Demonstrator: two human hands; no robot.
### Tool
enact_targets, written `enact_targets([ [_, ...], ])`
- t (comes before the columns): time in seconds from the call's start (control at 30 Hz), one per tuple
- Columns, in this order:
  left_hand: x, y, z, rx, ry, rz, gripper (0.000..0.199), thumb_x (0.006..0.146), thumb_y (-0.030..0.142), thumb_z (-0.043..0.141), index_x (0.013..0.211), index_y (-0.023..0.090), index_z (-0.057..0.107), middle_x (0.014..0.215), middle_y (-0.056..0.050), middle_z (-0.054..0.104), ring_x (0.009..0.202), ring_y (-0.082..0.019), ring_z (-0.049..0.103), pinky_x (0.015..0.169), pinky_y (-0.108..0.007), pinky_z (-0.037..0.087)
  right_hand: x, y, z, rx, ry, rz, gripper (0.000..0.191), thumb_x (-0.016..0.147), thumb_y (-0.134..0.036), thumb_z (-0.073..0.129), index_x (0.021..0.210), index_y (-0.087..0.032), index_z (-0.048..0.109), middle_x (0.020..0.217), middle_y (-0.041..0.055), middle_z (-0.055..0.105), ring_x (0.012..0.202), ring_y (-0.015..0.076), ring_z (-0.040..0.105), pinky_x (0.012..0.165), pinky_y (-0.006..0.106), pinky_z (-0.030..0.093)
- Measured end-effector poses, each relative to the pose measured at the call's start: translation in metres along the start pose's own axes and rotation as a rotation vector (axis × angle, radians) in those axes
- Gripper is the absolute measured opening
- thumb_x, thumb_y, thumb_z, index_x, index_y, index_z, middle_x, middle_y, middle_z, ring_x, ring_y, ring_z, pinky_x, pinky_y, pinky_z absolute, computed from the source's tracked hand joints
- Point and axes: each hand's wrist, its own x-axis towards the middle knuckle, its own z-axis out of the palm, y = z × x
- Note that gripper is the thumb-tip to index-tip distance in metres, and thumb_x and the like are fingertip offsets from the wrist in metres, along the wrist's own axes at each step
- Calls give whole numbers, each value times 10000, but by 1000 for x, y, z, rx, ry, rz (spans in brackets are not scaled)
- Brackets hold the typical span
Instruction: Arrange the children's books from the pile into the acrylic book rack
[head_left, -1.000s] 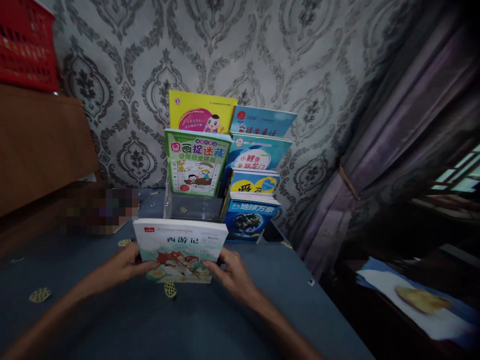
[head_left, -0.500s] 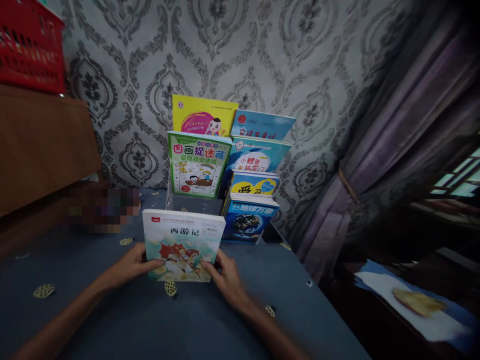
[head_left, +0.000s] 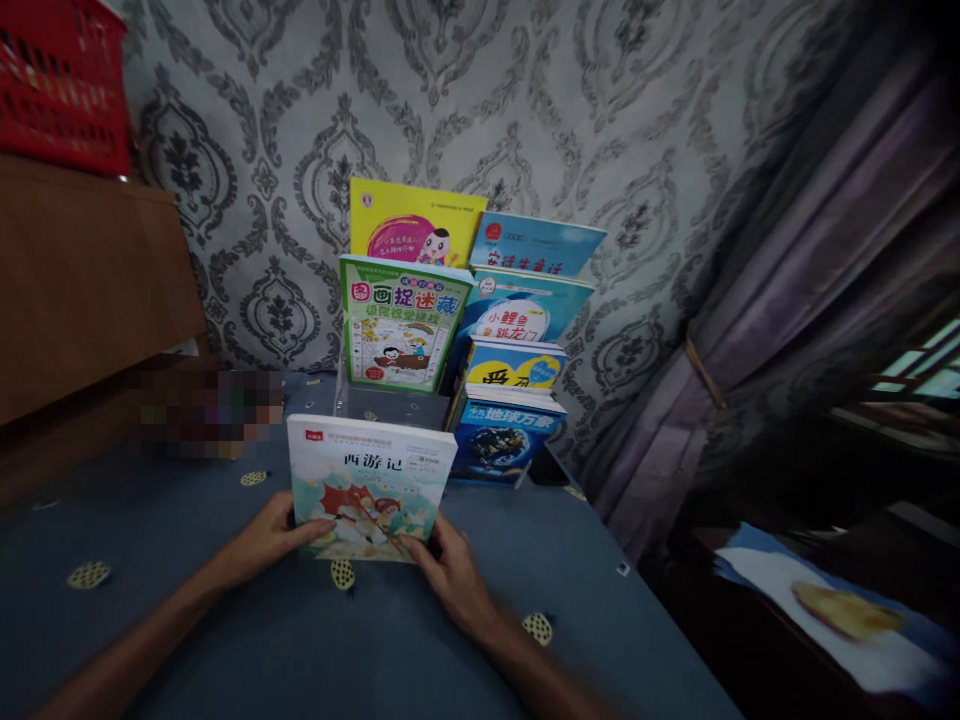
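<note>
A pale green and white picture-covered book (head_left: pixel 367 480) stands upright, front cover toward me, between my hands. My left hand (head_left: pixel 279 532) grips its left edge, thumb across the cover. On the lower right edge my right hand (head_left: pixel 444 562) holds it the same way. Just behind is a clear stepped book rack (head_left: pixel 342 398), with a bare front-left tier. A green book (head_left: pixel 405 335) and a yellow book (head_left: pixel 412 225) stand in its left column. The right column has a blue globe-cover book (head_left: pixel 499 440), a yellow-and-blue book (head_left: pixel 514 368) and two light-blue books (head_left: pixel 532 305) behind.
A dark blue-grey cloth with pineapple prints covers the table (head_left: pixel 262 640). A black flat object (head_left: pixel 549 468) lies right of the rack. At left are a wooden cabinet (head_left: pixel 90 290) and a red basket (head_left: pixel 64 90). A purple curtain (head_left: pixel 675 400) hangs at right.
The view has shifted slightly, so the rack and its books appear a little farther right and higher. Both hands keep their hold on the upright book, which stays nearly in place.
</note>
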Motion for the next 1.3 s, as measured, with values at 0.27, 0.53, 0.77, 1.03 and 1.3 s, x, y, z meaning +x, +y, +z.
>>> enact_targets([
  [0.27,1,-4,-1,-5,-10,19,497,738,561,756,1042,169,786,1100,-127,783,988,-326,730,966,-492,556,-1,-2,0,-26,7,4,366,940,-331,600,1293,-242,633,1199,76,746,1057,274,703,909,386,557],
  [0.53,3,-13,-3,-16,-5,48,458,758,527,756,1039,167,789,1098,-133,784,991,-325,732,953,-488,567,-1,-6,0,-13,-17,11,386,953,-340,592,1325,-239,607,1206,80,741,1092,275,697,924,390,552],
  [0.77,3,-15,-6,7,-40,62,482,758,523,764,1098,181,768,1133,-115,777,1032,-315,722,974,-473,562,-2,-3,-4,-99,-33,-15,355,991,-387,510,1296,-237,612,1243,81,721,1078,262,684,933,385,532],
  [1.03,4,-22,-10,48,-35,97,488,770,508,756,1138,187,744,1196,-122,755,1068,-313,712,1001,-480,547,0,-6,-8,-149,14,-54,350,1009,-448,469,1249,-232,606,937,50,723,840,210,660,764,297,532],
  [1.3,4,-17,-10,107,1,97,476,760,466,744,1129,167,734,1206,-133,751,1111,-328,692,993,-474,545,-1,-8,-8,-176,53,-67,281,1026,-416,435,1188,-247,589,787,4,655,699,182,615,658,268,503],
])
